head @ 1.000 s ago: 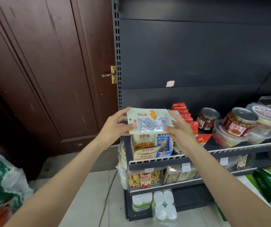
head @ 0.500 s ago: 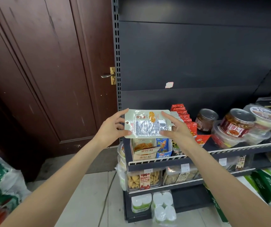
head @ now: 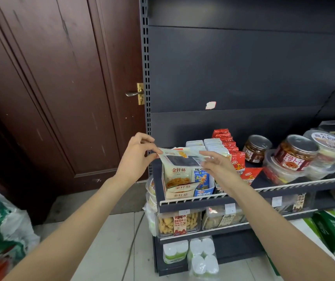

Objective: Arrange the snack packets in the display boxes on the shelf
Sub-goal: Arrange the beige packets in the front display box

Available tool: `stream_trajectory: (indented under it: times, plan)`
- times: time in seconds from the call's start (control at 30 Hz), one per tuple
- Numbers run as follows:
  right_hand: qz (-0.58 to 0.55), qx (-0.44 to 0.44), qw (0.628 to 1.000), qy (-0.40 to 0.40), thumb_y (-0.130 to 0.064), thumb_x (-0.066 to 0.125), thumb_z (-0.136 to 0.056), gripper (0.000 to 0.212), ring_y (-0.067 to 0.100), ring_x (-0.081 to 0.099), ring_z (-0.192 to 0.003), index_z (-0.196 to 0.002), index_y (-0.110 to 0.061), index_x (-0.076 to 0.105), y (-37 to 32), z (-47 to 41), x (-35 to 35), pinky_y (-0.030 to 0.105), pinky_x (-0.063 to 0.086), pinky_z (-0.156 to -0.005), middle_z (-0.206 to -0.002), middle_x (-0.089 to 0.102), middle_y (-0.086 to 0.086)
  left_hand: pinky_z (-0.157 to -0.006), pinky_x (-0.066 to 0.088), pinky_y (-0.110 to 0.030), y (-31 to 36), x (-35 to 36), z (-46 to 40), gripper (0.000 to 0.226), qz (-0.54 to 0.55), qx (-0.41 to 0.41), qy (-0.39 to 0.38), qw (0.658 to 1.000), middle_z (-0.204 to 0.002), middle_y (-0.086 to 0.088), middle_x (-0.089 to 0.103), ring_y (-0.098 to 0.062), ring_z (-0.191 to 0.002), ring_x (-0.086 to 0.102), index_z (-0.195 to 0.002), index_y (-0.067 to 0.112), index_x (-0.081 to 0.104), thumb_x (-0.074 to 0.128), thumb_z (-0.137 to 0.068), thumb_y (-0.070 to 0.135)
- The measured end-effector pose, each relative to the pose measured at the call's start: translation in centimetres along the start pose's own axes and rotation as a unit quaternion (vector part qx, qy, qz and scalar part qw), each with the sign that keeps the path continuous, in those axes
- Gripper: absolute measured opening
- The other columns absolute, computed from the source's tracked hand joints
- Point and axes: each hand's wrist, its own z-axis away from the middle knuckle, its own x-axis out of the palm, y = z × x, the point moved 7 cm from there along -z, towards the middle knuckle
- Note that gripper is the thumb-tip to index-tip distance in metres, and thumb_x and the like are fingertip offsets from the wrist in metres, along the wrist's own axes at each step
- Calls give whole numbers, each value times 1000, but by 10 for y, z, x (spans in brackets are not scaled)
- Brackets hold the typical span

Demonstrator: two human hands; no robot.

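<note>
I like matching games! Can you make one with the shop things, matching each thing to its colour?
Things:
1. door
2. stack of packets beside the jars
3. display box under the held packet
4. narrow box next to it

Colours:
A. blue
B. dark brown
C. cream with orange
D. red

Pairs: 1-B, 2-D, 3-C, 4-A
</note>
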Motion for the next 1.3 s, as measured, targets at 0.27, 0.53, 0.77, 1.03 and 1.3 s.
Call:
stream_trajectory:
  times: [0.27, 0.53, 0.77, 1.03, 1.3]
  plan:
    - [129, 49, 990, -2, -23, 49, -97, 30, 24, 57, -113, -122, -10, 59, 36, 0, 9, 34, 44, -96, -123, 58, 5, -72, 52, -27, -16, 33, 11, 10, 26, -92, -54, 994, -93, 3, 72, -10, -87, 64, -92, 17, 72, 63, -89, 20]
    - [203, 42, 977, -44, -31, 57, -92, 35, 22, 58, -112, -115, -6, 65, 47, 2, 13, 42, 42, -103, -121, 64, 9, -66, 48, -23, -16, 45, 8, 18, -43, -88, -59, 993, -106, 4, 70, -10, -92, 62, -108, 21, 67, 59, -92, 21]
    - [217, 26, 974, -58, -29, 61, -89, 33, 18, 60, -109, -113, -6, 67, 48, 1, 11, 31, 45, -97, -116, 66, 8, -75, 54, -35, 3, 72, -10, 32, -186, 4, -69, 980, -113, -1, 65, -19, -101, 60, -126, 27, 54, 51, -96, 16]
    - [239, 11, 968, -69, -28, 61, -89, 34, 17, 58, -112, -116, -8, 65, 51, -2, 10, 31, 43, -99, -121, 64, 6, -79, 51, -36, 1, 82, -22, 41, -215, 28, -101, 971, -112, -2, 63, -23, -105, 56, -129, 32, 56, 48, -96, 9]
    - [249, 25, 965, -72, -32, 61, -89, 49, 22, 54, -118, -130, -7, 53, 54, -4, 8, 32, 42, -99, -127, 59, 11, -114, 22, -38, -15, 122, -17, 54, -340, 64, -215, 913, -159, -3, 6, -24, -144, 12, -148, 27, 26, 46, -98, 24]
